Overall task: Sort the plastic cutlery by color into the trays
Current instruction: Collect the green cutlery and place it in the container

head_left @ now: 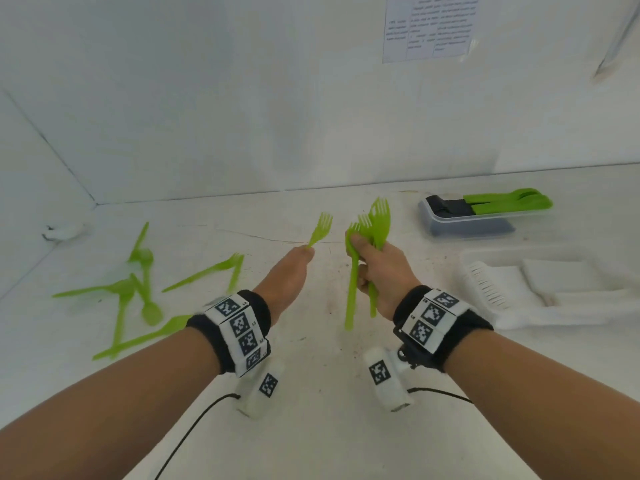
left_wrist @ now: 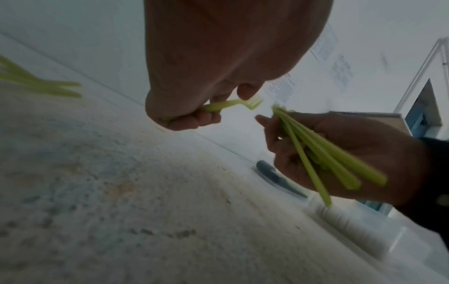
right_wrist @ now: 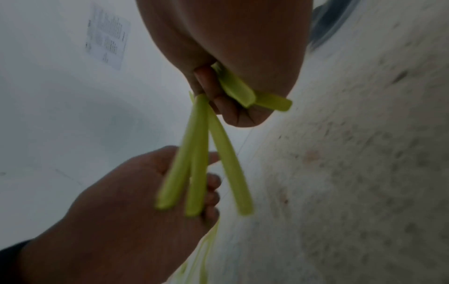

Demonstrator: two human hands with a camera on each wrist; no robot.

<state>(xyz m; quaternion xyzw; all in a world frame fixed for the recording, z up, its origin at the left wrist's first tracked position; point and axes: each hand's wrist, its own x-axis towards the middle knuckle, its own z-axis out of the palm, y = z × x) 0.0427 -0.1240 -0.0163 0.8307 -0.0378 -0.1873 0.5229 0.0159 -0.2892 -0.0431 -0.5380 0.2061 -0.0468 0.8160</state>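
Gathering of green plastic forks is being carried out above the white speckled tabletop (head_left: 311, 393). 1 single green plastic fork (head_left: 320, 228) is being pinched by its handle in the curled fingers of the left hand (head_left: 287, 275), tines pointing up and away. A bundle of green plastic forks (head_left: 367, 244) is being gripped in the closed right hand (head_left: 384, 271); the count looks like about 4, though blur prevents certainty. The 2 hands are being held near each other, not touching.

Risk, as judged: the bundle's handles are splaying apart in the right wrist view, so a fork could be dropped if the grip is loosened to accept the single fork. Tines could also be snagged on each other during the transfer.

Loose green plastic cutlery (head_left: 138, 292) is lying scattered to the left, well apart from the hands. The clear tray with dark and green cutlery (head_left: 478, 223) is sitting at the far right near the back wall; the white tray (head_left: 554, 289) is sitting just in front of it. Open tabletop is lying between the hands and both trays.
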